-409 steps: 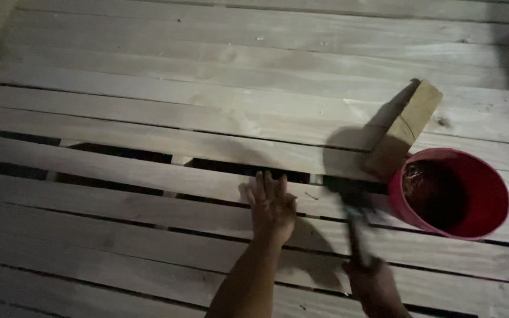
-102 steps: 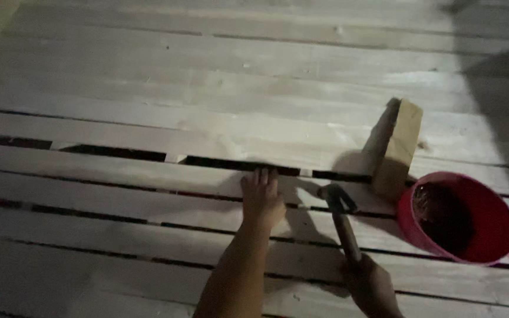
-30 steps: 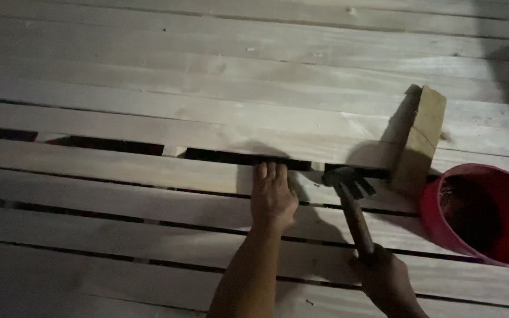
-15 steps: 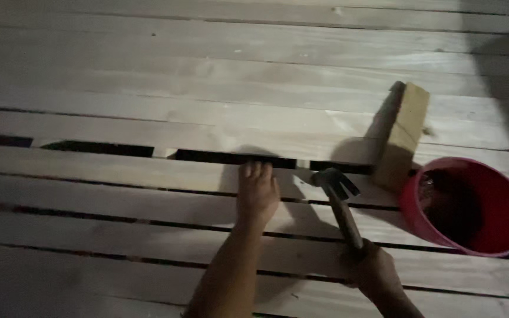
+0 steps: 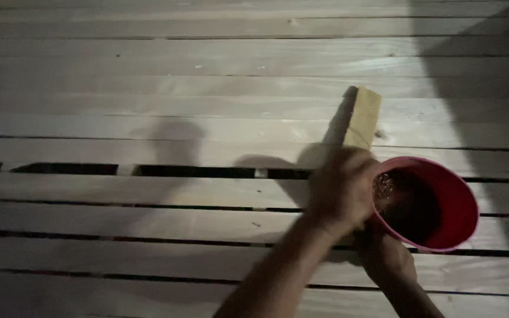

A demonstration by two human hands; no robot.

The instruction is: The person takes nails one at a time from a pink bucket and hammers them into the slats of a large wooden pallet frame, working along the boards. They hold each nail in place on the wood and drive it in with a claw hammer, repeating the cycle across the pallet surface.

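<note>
My left hand [image 5: 341, 189] is blurred and reaches across to the left rim of a red bucket [image 5: 452, 194] that holds small dark nails. Its fingers curl at the rim; whether they hold anything is unclear. My right hand [image 5: 389, 258] lies just below the bucket, partly covered by my left hand. The hammer it gripped earlier does not show. A short pale wooden block [image 5: 363, 118] stands on the boards just above my left hand.
I look down on pale wooden deck boards [image 5: 148, 100] running left to right. A wider dark gap [image 5: 195, 171] opens between two boards left of my hands. Dark shadow covers the upper right corner.
My left hand has left the board by the gap and swung right to the bucket's rim. The hammer, visible in my right hand before, is now hidden. The view has shifted.
</note>
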